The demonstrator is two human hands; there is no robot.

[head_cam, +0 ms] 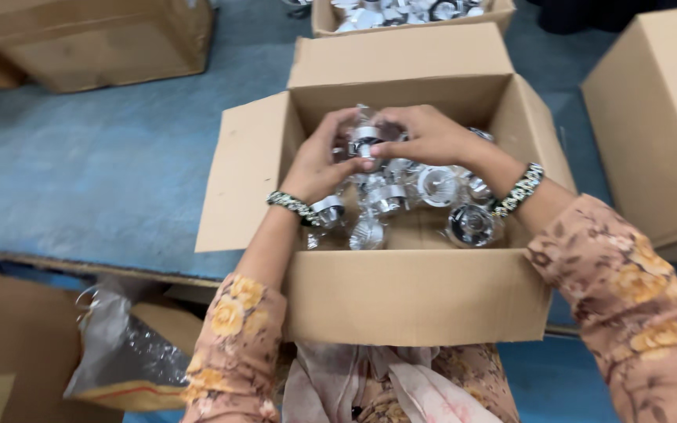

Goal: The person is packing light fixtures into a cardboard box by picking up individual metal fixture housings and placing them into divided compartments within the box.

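Closed cardboard boxes [660, 117] stand around on blue floor [80, 172], beside a plastic bag [119, 352].

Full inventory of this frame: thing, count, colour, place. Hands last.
open carton: one, brown, centre, flaps up
shiny wrapped metal parts: many, silver, loose inside the open carton
far box of parts: one, brown, top edge, similar silver pieces inside
closed cartons: several, brown, right and upper left
plastic bag: one, clear-grey, lower left
floor: blue
bracelets: two, beaded, one on each wrist
left hand: on a silver part
right hand: grips the same part
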